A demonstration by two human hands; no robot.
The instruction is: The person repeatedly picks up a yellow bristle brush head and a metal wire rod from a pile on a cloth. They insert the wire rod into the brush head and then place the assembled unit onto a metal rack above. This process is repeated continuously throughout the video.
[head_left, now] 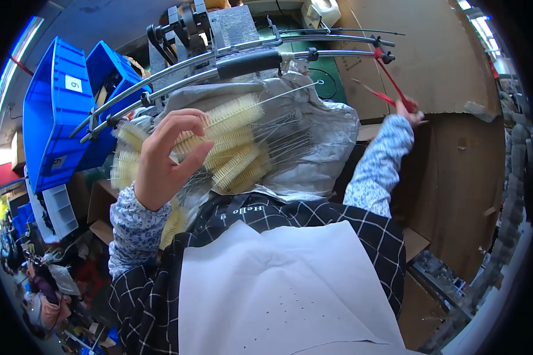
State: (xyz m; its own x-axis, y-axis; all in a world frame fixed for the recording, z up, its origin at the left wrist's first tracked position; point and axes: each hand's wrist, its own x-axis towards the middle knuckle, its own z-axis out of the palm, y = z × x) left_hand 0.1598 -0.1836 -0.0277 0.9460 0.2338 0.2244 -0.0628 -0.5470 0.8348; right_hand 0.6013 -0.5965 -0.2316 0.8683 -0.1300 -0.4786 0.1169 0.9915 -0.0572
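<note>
My left hand is raised over a pile of bottle brushes with pale yellow bristles. Its fingers curl in a loose C, thumb and fingertips apart, and I see nothing between them. Just beyond the fingertips lies one brush, its twisted wire stem ending in a small loop. Far out to the right, my right hand closes round a red strip-like thing. One red length runs up to the end of a metal rail; another ends in a thin brownish point. Its exact kind is unclear.
Two metal rails with a black sleeve cross beyond the brushes, before a machine. Blue bins stand at the left. Grey cloth lies under the brushes. Cardboard covers the right side. White paper covers my lap.
</note>
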